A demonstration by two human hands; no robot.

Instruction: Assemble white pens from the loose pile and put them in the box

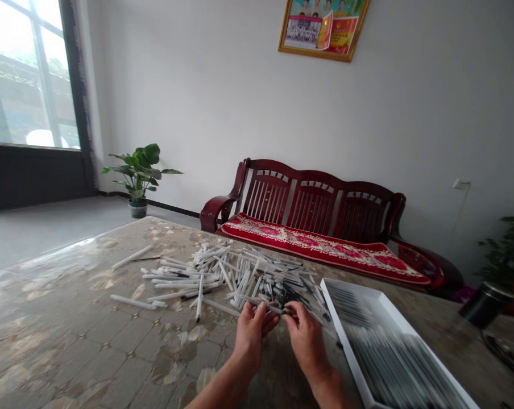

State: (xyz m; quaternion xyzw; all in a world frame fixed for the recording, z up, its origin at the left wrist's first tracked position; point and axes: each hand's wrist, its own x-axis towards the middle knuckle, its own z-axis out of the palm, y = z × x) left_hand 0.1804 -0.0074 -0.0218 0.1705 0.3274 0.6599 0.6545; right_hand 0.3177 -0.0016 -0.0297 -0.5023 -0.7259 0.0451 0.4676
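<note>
My left hand (253, 329) is closed around the barrel of a slim whitish pen (275, 309). The fingers of my right hand (305, 332) pinch the dark end of the same pen, so it spans both hands, lying nearly level. Just beyond them spreads a loose heap of white pen parts (227, 275), with several dark pieces (289, 289) mixed in on its right side. To the right of my hands stands a shallow white box (341, 326). Many pens (393, 363) lie side by side in it, blurred towards the near end.
The patterned tabletop (90, 346) carries all of this. Behind it is a dark red wooden bench (314, 199) with a red floral cover (308, 241). A potted plant (138, 170) stands at the far left, and a black pot (487, 304) with foliage at the right.
</note>
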